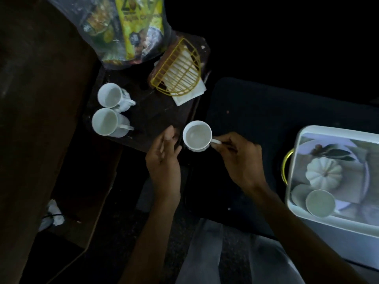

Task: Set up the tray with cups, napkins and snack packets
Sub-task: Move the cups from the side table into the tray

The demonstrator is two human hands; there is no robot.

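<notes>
My right hand (240, 158) pinches the handle of a white cup (197, 136), held upright over the near corner of a small dark table (155, 113). My left hand (164, 160) hovers just left of that cup, fingers apart and empty. Two more white cups (108, 95) (105, 122) stand side by side at the table's left. A yellow wire holder (178, 68) with white napkins (190, 93) lies at the table's back right. A clear bag of snack packets (127, 27) sits behind. At the far right a white tray (303, 140) with a pumpkin picture holds one cup (320, 202).
The tray has a gold handle (285, 167) on its left side and rests on a dark surface (256, 111). A large dark wooden piece (41, 119) stands to the left. White crumpled paper (54, 214) lies on the floor at the lower left.
</notes>
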